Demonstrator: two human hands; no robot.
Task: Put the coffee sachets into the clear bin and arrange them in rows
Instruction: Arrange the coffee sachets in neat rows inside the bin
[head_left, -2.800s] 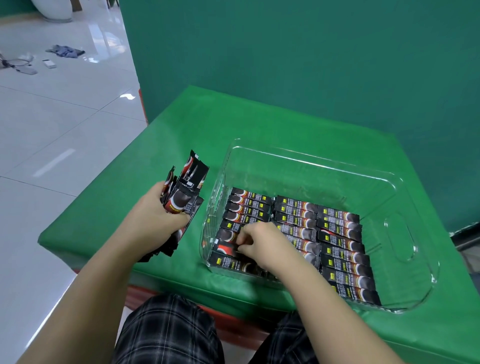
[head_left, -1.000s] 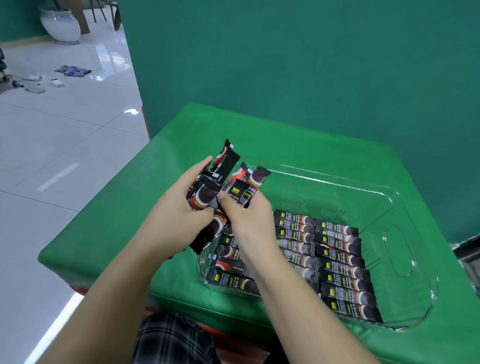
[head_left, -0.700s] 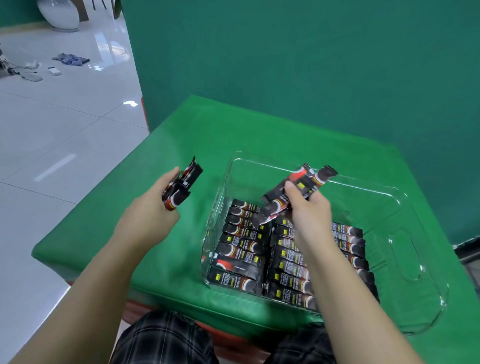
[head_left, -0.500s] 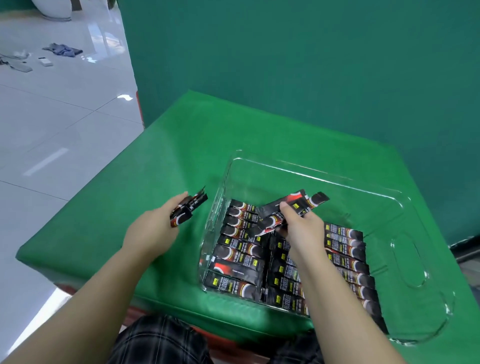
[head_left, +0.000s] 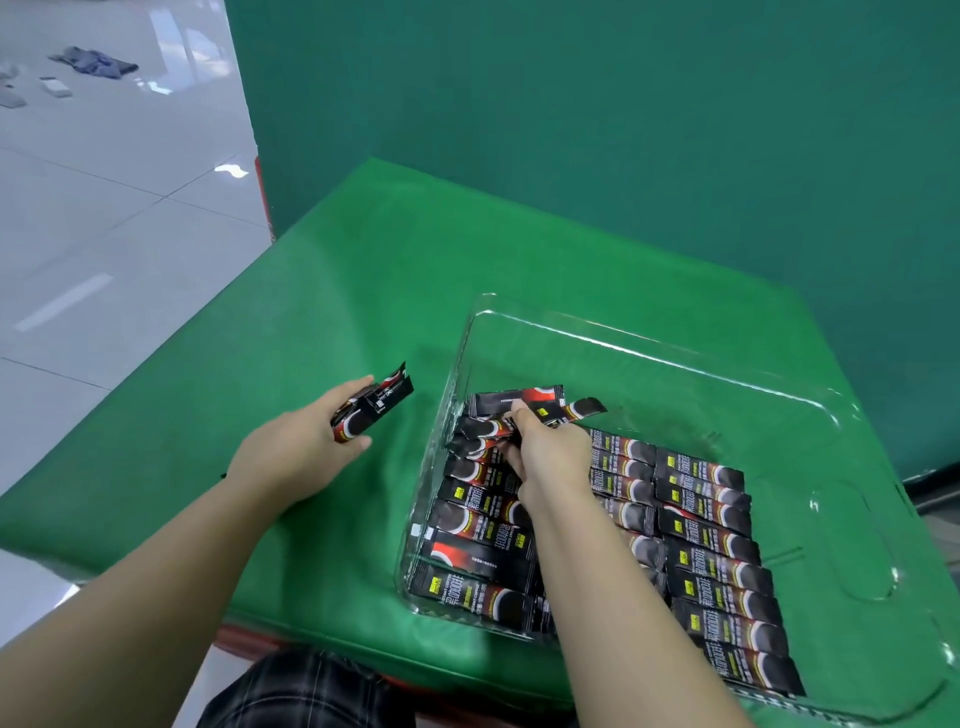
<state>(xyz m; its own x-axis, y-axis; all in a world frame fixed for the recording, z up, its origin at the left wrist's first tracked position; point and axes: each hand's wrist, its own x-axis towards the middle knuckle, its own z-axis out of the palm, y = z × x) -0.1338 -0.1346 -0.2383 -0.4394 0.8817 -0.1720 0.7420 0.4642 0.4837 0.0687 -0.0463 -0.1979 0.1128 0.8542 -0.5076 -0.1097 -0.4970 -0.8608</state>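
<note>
A clear plastic bin (head_left: 675, 358) stands on the green table. Black coffee sachets (head_left: 711, 561) lie inside it in three rows, filling its near half. My right hand (head_left: 545, 457) is inside the bin at the far end of the left row and pinches a few sachets (head_left: 540, 405), holding them low over that row. My left hand (head_left: 306, 452) is left of the bin, just above the cloth, and grips a small bundle of sachets (head_left: 371, 408). My right forearm hides part of the middle row.
The green cloth-covered table (head_left: 337, 312) drops off at its left and near edges to a white tiled floor (head_left: 78, 208). A green wall (head_left: 571, 130) rises right behind the table. The far half of the bin holds no sachets. Small items lie far off on the floor.
My right hand took a few sachets from the bundle in my left hand and lowered them into the bin's left row. My left hand moved back left of the bin with a smaller bundle.
</note>
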